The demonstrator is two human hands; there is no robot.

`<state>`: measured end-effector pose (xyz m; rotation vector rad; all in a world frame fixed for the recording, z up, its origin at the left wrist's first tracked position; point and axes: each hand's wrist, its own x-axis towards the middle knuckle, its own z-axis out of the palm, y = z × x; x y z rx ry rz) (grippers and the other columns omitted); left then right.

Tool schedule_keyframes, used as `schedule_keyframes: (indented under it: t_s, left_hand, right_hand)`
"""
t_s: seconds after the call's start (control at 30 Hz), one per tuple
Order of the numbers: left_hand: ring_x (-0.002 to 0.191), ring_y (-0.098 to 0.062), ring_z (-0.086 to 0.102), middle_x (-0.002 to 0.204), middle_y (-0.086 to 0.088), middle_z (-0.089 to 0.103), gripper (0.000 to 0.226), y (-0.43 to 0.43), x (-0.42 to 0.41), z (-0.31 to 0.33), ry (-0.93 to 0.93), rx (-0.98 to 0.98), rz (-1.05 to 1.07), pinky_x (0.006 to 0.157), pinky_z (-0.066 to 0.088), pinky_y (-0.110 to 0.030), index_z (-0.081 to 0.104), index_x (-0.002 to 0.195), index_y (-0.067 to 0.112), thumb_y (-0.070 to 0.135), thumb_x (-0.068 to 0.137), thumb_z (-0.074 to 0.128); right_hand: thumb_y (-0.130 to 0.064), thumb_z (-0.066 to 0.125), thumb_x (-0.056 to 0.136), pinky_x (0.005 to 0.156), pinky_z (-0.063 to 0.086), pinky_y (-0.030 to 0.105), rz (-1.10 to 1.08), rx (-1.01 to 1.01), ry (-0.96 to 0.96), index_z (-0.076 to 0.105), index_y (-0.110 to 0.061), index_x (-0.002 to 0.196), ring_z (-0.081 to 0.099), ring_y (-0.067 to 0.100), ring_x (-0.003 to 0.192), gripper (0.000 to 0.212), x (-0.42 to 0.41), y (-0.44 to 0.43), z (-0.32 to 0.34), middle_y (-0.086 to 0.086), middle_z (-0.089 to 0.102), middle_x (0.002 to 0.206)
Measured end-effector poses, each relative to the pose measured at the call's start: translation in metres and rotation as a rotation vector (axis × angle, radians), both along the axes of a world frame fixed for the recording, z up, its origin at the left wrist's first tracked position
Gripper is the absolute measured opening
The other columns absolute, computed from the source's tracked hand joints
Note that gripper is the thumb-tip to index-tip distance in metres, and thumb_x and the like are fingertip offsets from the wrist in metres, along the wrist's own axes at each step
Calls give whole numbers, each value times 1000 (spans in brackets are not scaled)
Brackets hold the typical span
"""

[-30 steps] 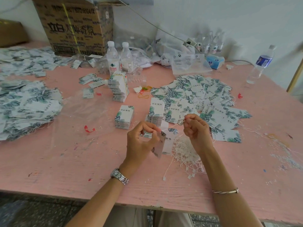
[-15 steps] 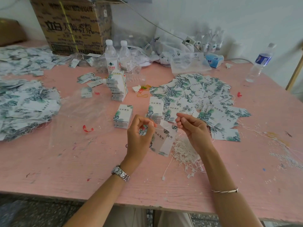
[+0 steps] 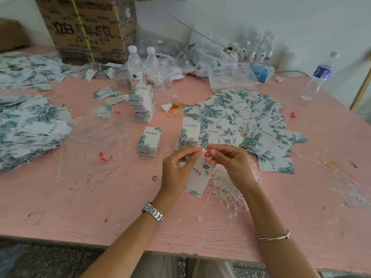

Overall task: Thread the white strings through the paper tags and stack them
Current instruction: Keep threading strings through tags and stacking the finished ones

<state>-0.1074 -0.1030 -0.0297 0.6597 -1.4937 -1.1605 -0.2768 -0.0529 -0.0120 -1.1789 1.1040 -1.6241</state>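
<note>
My left hand (image 3: 178,169) and my right hand (image 3: 226,159) meet fingertip to fingertip above the pink table (image 3: 100,197). Between them they pinch a white string end at the top of two leaf-printed paper tags (image 3: 198,177), which hang down flat beneath my fingers. A tangle of white strings (image 3: 226,187) lies under my right wrist. Two neat tag stacks stand just beyond my hands, one (image 3: 149,141) to the left and one (image 3: 190,135) straight ahead. A wide spread of loose tags (image 3: 241,117) covers the table to the right.
A taller tag stack (image 3: 143,105) stands mid-table in front of two water bottles (image 3: 143,65). Heaps of tags (image 3: 30,127) fill the left side. A cardboard box (image 3: 88,27) and plastic bags line the back wall. Another bottle (image 3: 319,77) stands far right.
My right hand dropped from its raised pull and came in to meet my left. The tags swung from edge-on to hanging flat below my fingertips.
</note>
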Motion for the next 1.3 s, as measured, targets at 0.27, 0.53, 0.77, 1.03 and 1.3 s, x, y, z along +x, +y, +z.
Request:
schedule_keyframes:
  t_s: [0.27, 0.53, 0.77, 1.03, 1.3]
  left_hand:
    - [94, -10, 69, 103, 15, 76, 17, 4, 1, -5, -16, 31, 25, 81, 54, -32, 74, 102, 36, 28, 88, 71]
    - [75, 1, 58, 85, 12, 75, 7, 4, 0, -11, -59, 88, 79, 74, 46, -26, 77, 94, 18, 19, 88, 76]
    - [76, 3, 57, 85, 15, 73, 6, 3, -1, -14, -75, 65, 60, 72, 41, -17, 76, 95, 19, 22, 90, 74]
    - [81, 0, 60, 90, 10, 74, 8, 2, -1, -16, -103, 57, 47, 73, 41, -15, 75, 99, 19, 21, 92, 72]
    - [82, 0, 63, 88, 16, 74, 6, 3, 0, -14, -122, 37, 31, 70, 38, -11, 75, 96, 25, 20, 92, 72]
  right_hand:
    - [-7, 68, 87, 72, 59, 25, 11, 36, -5, 71, 0, 106, 75, 25, 81, 21, 2, -1, 0, 20, 75, 91]
    - [-12, 67, 90, 47, 43, 20, 36, -5, 70, 73, -2, 88, 55, 14, 53, 11, 4, -1, -2, 13, 67, 74]
    - [-15, 73, 87, 56, 45, 23, 45, 4, 80, 74, -8, 95, 52, 16, 61, 11, 6, -2, -4, 8, 62, 70]
    - [-2, 70, 88, 68, 50, 21, 12, 1, 111, 77, -14, 95, 57, 10, 69, 16, 7, -1, -1, 4, 68, 80]
    - [2, 70, 86, 72, 52, 23, 20, -5, 155, 68, 0, 95, 62, 16, 79, 9, 11, 0, 0, 7, 68, 85]
